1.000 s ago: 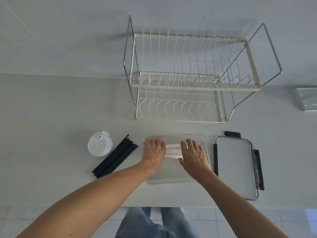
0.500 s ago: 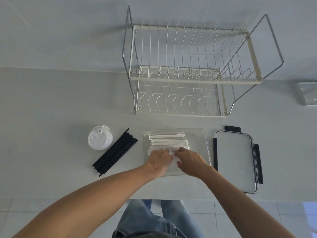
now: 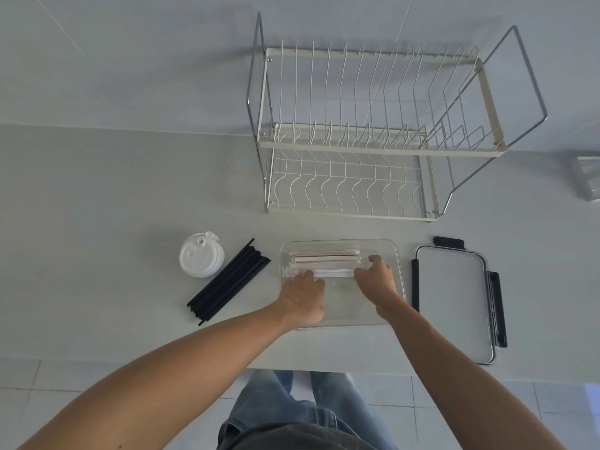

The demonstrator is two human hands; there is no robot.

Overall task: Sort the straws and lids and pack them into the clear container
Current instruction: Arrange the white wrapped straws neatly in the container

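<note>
Hands moved apart to the ends of the wrapped straws (image 3: 324, 259) in the clear container (image 3: 397, 261): left hand (image 3: 303, 295) and right hand (image 3: 376, 279) each pinch an end, long axis left-right.

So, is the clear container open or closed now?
Open. The clear container has no cover on it; its lid with black clips lies flat on the counter beside it, to the right, and both hands reach inside.

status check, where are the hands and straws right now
Both hands in the clear container: left hand and right hand on the white wrapped straws. Black straws and white lids not yet packed. Nothing in the way.
</note>
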